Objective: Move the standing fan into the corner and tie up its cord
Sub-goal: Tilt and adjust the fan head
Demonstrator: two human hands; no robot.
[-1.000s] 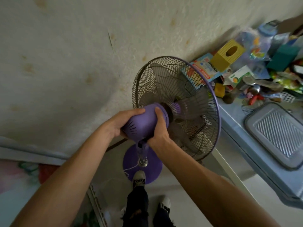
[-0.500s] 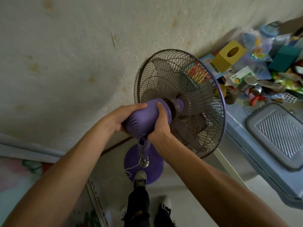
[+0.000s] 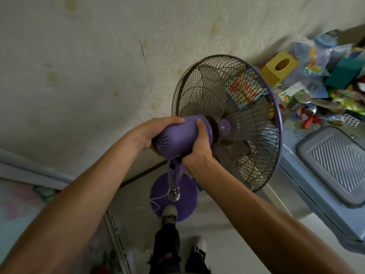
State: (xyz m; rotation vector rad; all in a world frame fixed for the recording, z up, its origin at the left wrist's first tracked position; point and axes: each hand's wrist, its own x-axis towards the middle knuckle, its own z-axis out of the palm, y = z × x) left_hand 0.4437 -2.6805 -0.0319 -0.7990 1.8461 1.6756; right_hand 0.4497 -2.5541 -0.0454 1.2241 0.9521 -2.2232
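A purple standing fan (image 3: 227, 119) stands close to the stained wall, its wire cage facing right and away from me. My left hand (image 3: 152, 133) grips the left side of its purple motor housing (image 3: 177, 137). My right hand (image 3: 199, 145) grips the housing's right side, just behind the cage. Below, the round purple base (image 3: 185, 200) rests on the floor, with my left shoe (image 3: 168, 214) on its near edge. A thin white cord (image 3: 156, 202) trails from the pole's foot across the base.
A grey-blue table (image 3: 308, 196) stands right of the fan, holding a grey tray (image 3: 335, 165), a yellow tissue box (image 3: 280, 68) and heaped clutter. A bed edge (image 3: 23, 194) lies at the left. The wall (image 3: 88, 76) runs behind the fan.
The fan head has tilted up and swung slightly right while both hands kept their grip on the motor housing. The base and my feet stayed put.
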